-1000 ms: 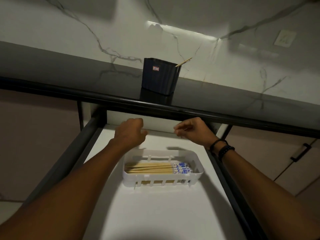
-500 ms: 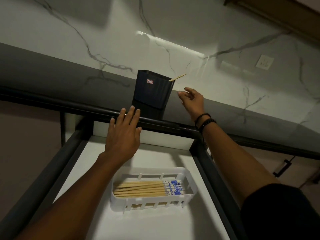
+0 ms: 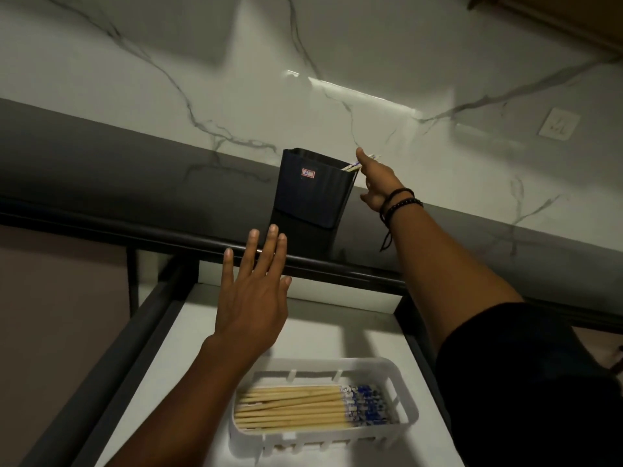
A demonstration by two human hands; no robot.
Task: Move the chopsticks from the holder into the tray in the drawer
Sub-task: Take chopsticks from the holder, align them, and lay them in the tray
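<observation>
1. A dark ribbed holder (image 3: 312,188) with a small red-edged label stands on the desk (image 3: 135,170), near the marble wall (image 3: 236,79).
2. Pale chopsticks (image 3: 350,167) poke from its rim toward 2 o'clock.
3. The right hand (image 3: 376,182) is at them with its index finger laid across. I cannot tell whether it grips them.
4. The left hand (image 3: 251,298) hovers flat, fingers straight, at the holder's 6 o'clock.
5. At that hand's 5 o'clock, a white slotted tray (image 3: 409,412) in the drawer (image 3: 337,332) holds a bundle (image 3: 290,411) of sticks lying side by side, blue-patterned ends toward 3 o'clock.
</observation>
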